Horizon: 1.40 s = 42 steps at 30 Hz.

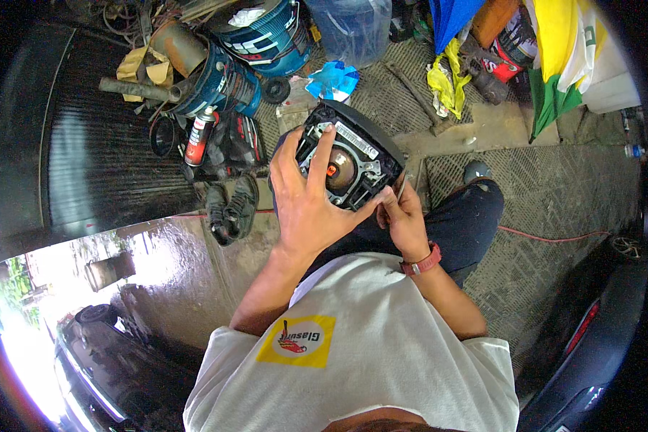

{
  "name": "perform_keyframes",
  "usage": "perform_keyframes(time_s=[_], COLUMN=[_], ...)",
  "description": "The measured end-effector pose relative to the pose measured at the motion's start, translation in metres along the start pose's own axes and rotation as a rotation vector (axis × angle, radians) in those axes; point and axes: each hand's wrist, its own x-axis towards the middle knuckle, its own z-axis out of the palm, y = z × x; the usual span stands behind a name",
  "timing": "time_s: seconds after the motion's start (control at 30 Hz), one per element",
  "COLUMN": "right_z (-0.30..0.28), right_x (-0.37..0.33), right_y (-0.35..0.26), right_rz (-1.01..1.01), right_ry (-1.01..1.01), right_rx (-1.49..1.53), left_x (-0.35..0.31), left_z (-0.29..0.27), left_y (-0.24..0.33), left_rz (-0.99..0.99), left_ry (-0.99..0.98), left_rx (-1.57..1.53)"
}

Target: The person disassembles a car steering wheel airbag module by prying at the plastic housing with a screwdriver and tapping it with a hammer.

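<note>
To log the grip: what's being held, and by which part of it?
A black-cased module: the left hand spreads across its left side and near edge, and the right hand holds its near right corner.

Black module [363,156], metal centre [347,171] facing up, apparently tilted, handheld.

Textured floor [547,194] right, smooth glossy floor [173,288] left. Strong daylight [21,353] near left, glare [155,255] on floor there. Dark panel [115,144], ribbed, far left. Dark car [122,360] near left, blue car [605,338] near right. Red cord [547,235] across floor, right.
</note>
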Motion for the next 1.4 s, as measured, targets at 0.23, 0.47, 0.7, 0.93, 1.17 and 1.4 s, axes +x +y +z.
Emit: perform_keyframes(time_s=[0.23, 0.47, 0.7, 0.93, 1.17, 1.4], right_z=[-0.001, 0.016, 0.029, 0.038, 0.040, 0.054], right_x=[-0.002, -0.020, -0.045, -0.059, -0.024, -0.041], right_y=[0.005, -0.067, -0.075, -0.109, -0.117, -0.114], right_rz=[-0.132, -0.363, -0.695, -0.559, -0.712, -0.733], right_ry=[0.054, -0.138, -0.271, -0.405, -0.363, -0.416], right_rx=[-0.218, -0.716, -0.918, -0.824, -1.170, -1.292], left_x=[-0.021, -0.077, -0.108, -0.091, -0.105, -0.135], left_z=[0.012, 0.040, 0.019, 0.008, -0.012, 0.025], left_y=[-0.016, -0.068, -0.079, -0.081, -0.047, -0.080], left_rz=[-0.041, -0.361, -0.646, -0.309, -0.692, -0.762], left_ry=[0.055, -0.108, -0.443, -0.552, -0.397, -0.333], left_rx=[-0.140, -0.889, -1.539, -1.235, -1.629, -1.715])
